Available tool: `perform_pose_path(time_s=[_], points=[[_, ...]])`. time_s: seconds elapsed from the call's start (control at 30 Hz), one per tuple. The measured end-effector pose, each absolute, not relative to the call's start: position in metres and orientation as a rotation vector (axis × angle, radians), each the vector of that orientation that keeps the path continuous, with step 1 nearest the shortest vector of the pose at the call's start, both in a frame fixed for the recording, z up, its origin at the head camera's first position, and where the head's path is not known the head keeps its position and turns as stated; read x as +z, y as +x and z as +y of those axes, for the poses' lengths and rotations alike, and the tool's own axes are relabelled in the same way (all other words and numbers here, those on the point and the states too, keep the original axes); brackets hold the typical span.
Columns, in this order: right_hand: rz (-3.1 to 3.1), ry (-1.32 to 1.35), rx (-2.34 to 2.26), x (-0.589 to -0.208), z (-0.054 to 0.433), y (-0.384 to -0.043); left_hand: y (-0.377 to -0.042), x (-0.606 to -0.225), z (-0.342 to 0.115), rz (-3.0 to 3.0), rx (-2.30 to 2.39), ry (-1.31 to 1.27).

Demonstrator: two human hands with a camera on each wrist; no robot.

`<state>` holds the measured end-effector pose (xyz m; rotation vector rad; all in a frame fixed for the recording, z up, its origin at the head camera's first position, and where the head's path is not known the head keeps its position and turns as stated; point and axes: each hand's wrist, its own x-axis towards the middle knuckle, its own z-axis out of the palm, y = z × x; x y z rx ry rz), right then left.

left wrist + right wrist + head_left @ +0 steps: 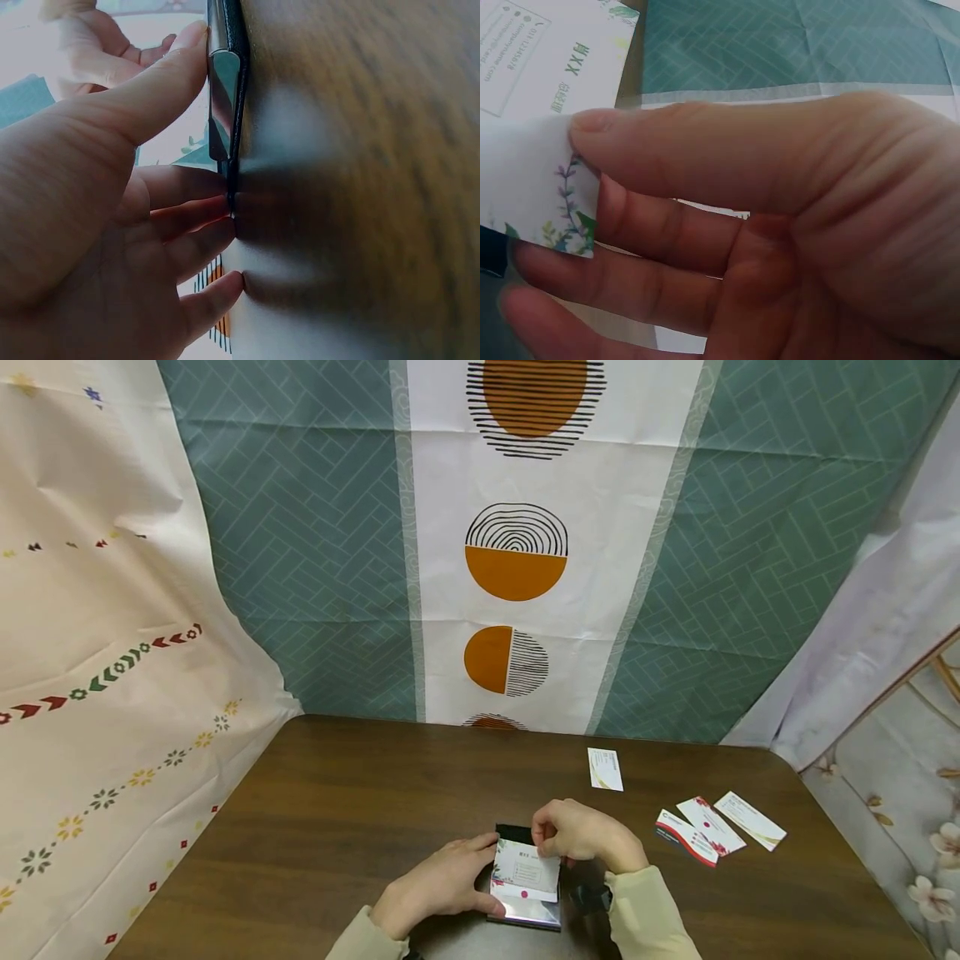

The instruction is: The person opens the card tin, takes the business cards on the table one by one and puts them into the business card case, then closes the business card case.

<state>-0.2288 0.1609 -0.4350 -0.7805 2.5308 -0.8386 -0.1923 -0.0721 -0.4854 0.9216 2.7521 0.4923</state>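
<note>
On the table before me lies a card case point(532, 917) with a shiny metal body and a black cover folded back at its far end. My left hand point(446, 881) holds it at its left side, thumb on the near left corner and fingertips along the edge. A white business card point(527, 862) with leaf and flower print lies over the case. My right hand point(581, 835) pinches its far right corner; in the right wrist view the thumb presses the card point(532, 172) against the fingers. Another card point(513, 892) with a red dot shows beneath it.
To the right lie a red, white and navy card point(686, 837), a floral card point(711, 827) and a white card point(750, 821). Farther back is a white card with a gold curve point(604, 769). A patterned curtain point(510, 568) hangs behind the brown table point(337, 810).
</note>
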Motion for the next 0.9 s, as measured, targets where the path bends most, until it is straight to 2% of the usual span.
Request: perform_pose_path(time_s=[0.9], points=[[2.576, -0.754, -0.719, -0.4454, 0.1518, -0.2281, -0.1920, -0.4830, -0.0712, 2.740, 0.469, 0.906]])
